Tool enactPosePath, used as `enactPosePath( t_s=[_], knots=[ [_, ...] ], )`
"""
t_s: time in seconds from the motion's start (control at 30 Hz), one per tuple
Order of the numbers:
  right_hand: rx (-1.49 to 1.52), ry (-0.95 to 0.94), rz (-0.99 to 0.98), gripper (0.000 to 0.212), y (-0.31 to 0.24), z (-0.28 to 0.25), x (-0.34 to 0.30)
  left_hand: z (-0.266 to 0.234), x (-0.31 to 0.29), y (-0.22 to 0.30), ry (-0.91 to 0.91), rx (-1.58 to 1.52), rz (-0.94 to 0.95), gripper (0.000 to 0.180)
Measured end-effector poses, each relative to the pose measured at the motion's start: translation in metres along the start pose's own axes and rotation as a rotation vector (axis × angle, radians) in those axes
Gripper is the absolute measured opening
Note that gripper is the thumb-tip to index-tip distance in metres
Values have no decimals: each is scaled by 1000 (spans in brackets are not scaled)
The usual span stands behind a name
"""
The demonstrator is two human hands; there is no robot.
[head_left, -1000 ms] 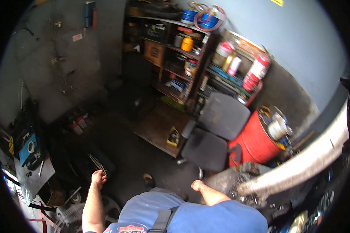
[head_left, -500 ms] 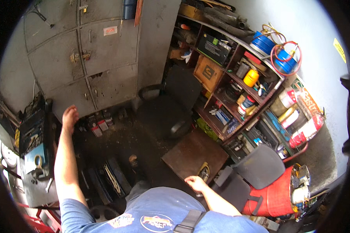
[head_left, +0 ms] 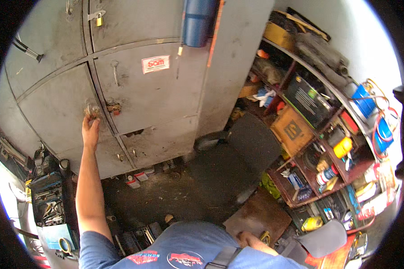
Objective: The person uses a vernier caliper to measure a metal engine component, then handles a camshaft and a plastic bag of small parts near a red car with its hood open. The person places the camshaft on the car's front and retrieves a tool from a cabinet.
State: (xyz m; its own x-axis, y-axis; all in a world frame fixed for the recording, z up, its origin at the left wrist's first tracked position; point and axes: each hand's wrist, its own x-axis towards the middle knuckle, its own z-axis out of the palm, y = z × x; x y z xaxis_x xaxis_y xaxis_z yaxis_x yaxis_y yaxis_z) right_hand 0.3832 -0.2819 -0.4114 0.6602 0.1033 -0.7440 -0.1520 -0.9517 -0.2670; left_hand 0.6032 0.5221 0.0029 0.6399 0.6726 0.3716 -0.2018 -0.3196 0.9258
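Observation:
My left arm reaches forward to a grey metal locker door (head_left: pixel 54 96). The fingers of my left hand (head_left: pixel 91 130) are closed on the metal door handle (head_left: pixel 91 110) near that door's right edge. Just right of it, a rusty latch (head_left: pixel 114 109) is fixed to the neighbouring locker door (head_left: pixel 152 94). My right hand (head_left: pixel 245 238) is low by my body, over the near part of a brown flat surface (head_left: pixel 260 215). Its fingers are dim and partly hidden, so their hold cannot be made out. Close beside it lies a yellow and dark object (head_left: pixel 265 237).
A black office chair (head_left: pixel 238 157) stands before the lockers. To the right is a crowded wooden shelf unit (head_left: pixel 312 172). On the left, an open tool case (head_left: pixel 51 204) and a tape roll (head_left: pixel 64 245) lie on a bench. A blue cylinder (head_left: pixel 197 22) hangs from the lockers.
My view has moved closer to the lockers. My left hand, free before, has risen to the locker and taken hold of the handle. My right hand has drawn back toward my body.

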Motion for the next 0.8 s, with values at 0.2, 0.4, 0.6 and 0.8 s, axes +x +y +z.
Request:
enactPosePath(
  t_s=[0.2, 0.4, 0.6, 0.8],
  knots=[
    [-130, -240, -379, 28, -297, -178, 121, -52, -94, 27, 95, -91, -10, 29],
    [-272, -96, -1251, 37, -633, -259, 88, -122, -173, 18, 537, -114, -8, 32],
    [-209, 273, -1651, 55, -902, -241, 6, -187, -225, -3, 993, 490, -210, 44],
    [-108, 437, -1269, 94, -1039, -218, -10, -212, -238, -23, 1234, 502, -151, 49]
  ],
)
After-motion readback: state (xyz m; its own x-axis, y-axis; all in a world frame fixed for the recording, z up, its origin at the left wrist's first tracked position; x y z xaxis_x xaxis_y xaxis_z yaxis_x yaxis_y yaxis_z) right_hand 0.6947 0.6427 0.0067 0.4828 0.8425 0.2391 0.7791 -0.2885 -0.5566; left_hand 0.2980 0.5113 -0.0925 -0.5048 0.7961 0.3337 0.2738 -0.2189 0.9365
